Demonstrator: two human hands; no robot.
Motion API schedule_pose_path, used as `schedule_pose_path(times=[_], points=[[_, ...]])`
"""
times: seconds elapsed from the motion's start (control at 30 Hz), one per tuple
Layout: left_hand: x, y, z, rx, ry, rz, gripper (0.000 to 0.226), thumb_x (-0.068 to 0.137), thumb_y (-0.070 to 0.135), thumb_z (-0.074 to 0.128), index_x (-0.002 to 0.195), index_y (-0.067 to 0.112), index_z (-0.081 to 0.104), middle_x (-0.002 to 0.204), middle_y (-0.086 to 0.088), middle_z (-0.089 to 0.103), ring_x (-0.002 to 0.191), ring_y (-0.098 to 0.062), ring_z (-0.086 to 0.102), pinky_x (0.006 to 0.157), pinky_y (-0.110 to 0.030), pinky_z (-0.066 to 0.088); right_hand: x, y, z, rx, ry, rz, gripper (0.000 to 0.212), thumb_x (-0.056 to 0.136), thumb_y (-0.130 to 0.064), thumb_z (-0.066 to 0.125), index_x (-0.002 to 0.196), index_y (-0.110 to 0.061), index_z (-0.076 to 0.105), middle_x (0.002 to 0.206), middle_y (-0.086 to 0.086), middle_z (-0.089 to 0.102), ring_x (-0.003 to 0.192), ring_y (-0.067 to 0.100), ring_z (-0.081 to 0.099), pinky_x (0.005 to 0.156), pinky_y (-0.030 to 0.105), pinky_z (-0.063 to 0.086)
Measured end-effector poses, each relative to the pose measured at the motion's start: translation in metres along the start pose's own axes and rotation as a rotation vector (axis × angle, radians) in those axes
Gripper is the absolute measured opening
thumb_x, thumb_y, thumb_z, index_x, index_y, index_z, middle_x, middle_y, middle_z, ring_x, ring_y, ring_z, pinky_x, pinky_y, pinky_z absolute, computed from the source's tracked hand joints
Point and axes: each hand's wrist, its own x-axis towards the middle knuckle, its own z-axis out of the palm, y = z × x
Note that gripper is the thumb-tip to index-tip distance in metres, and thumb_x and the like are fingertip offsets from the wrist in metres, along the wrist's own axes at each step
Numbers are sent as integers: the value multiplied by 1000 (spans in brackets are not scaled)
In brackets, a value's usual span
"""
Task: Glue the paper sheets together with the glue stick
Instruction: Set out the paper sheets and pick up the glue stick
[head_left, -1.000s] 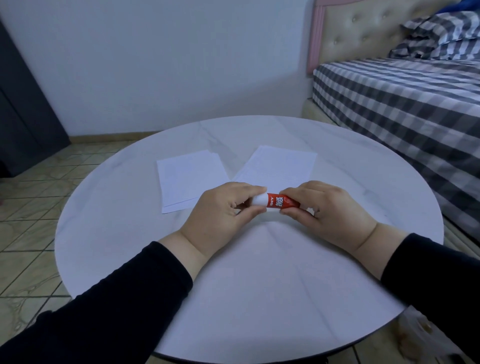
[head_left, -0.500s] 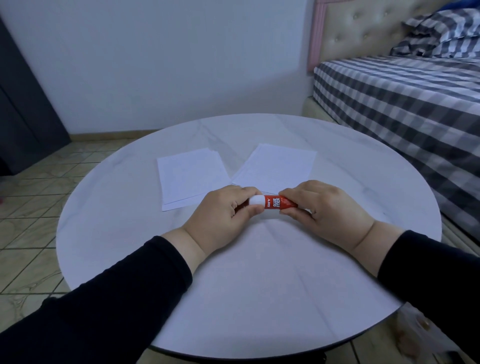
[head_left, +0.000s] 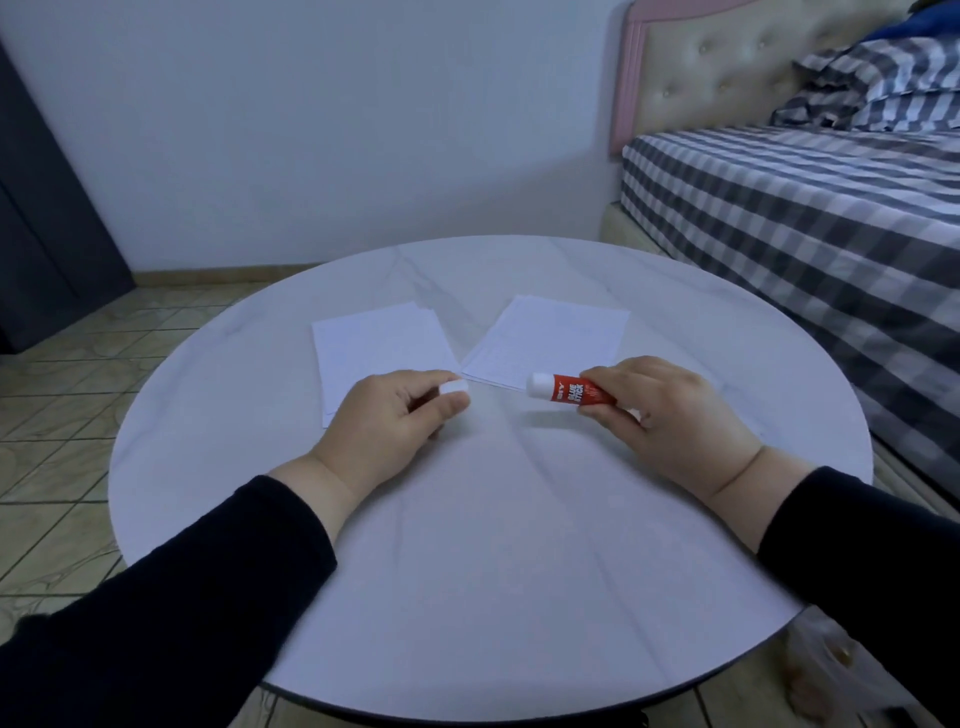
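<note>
My right hand (head_left: 670, 415) grips a red glue stick (head_left: 569, 393) by its lower end, with the white uncapped tip pointing left. Pinched between thumb and fingers of my left hand (head_left: 387, 426) is the small white cap (head_left: 455, 388), a short gap away from the stick. Two small stacks of white paper lie flat on the round white table (head_left: 493, 545) just beyond my hands: the left stack (head_left: 379, 345) partly under my left hand, the right stack (head_left: 550, 338) behind the glue stick's tip.
A bed with a grey checked cover (head_left: 810, 208) and a padded headboard stands close to the table's right side. The floor (head_left: 62, 364) to the left is tiled, with a dark cabinet (head_left: 47, 218) at the far left. A plastic bag (head_left: 831, 670) lies under the table's right edge.
The cap has come off the glue stick. My left hand has drawn left with the cap and my right hand has moved right with the stick, so the two are apart.
</note>
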Motion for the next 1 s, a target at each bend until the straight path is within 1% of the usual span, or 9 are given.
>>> schedule_pose_path(times=[0.1, 0.17, 0.23, 0.3, 0.43, 0.6, 0.73, 0.87, 1.0], points=[[-3, 5, 3, -99, 32, -6, 15, 87, 26, 70, 101, 27, 74, 81, -7, 67, 68, -7, 60, 75, -15, 46, 2, -4, 0, 32, -45, 29, 32, 88, -34, 58, 102, -8, 72, 79, 4, 69, 71, 23, 64, 71, 25, 46], [-6, 8, 9, -101, 23, -4, 19, 83, 26, 75, 103, 25, 74, 85, -2, 70, 75, -10, 63, 78, -19, 49, 2, -3, -1, 10, -69, 66, 28, 86, -33, 62, 101, -11, 73, 76, 2, 68, 69, 22, 63, 68, 20, 42], [-8, 10, 14, -61, 38, 15, 20, 82, 24, 76, 102, 23, 74, 76, 10, 65, 70, -6, 59, 74, -15, 47, 3, -4, -3, -11, -81, 133, 21, 84, -28, 67, 99, -14, 73, 74, 1, 68, 69, 24, 63, 64, 21, 42], [-10, 14, 18, -3, 48, 55, 19, 82, 23, 76, 101, 21, 72, 69, 13, 57, 63, -1, 51, 68, -11, 43, 4, -8, -5, 9, -105, 231, 16, 86, -24, 71, 99, -15, 72, 78, 0, 69, 72, 24, 62, 66, 24, 41], [-10, 18, 22, 189, 26, 91, 15, 85, 25, 72, 99, 19, 71, 72, 12, 58, 64, -1, 52, 66, -7, 38, 4, -7, -9, 222, -124, 507, 15, 87, -25, 69, 102, -21, 68, 89, -8, 67, 78, 15, 56, 66, 6, 35], [-6, 14, 25, 349, -42, 37, 21, 91, 29, 60, 107, 19, 69, 84, 9, 58, 75, -2, 51, 73, -19, 38, 4, 0, -9, 439, -127, 803, 20, 91, -32, 64, 106, -23, 54, 80, -13, 65, 77, 10, 59, 65, 21, 40], [-3, 14, 28, 398, -75, 18, 27, 95, 30, 53, 110, 14, 69, 84, 2, 56, 83, -12, 52, 73, -22, 35, 5, 3, -10, 426, -133, 865, 25, 92, -34, 63, 109, -19, 52, 82, -10, 64, 78, 5, 58, 63, 21, 38], [-4, 13, 30, 427, -92, 32, 30, 96, 32, 53, 120, 21, 67, 82, 9, 49, 86, -12, 50, 73, -21, 31, 4, 5, -10, 350, -167, 876, 27, 91, -34, 63, 112, -18, 55, 98, -5, 66, 92, 15, 59, 67, 22, 38], [-5, 12, 31, 437, -60, 64, 30, 95, 32, 56, 121, 20, 66, 97, 5, 50, 95, -11, 47, 77, -18, 31, 5, 4, -11, 294, -155, 912, 27, 89, -33, 65, 109, -17, 57, 97, -4, 64, 86, 14, 55, 62, 15, 35]])
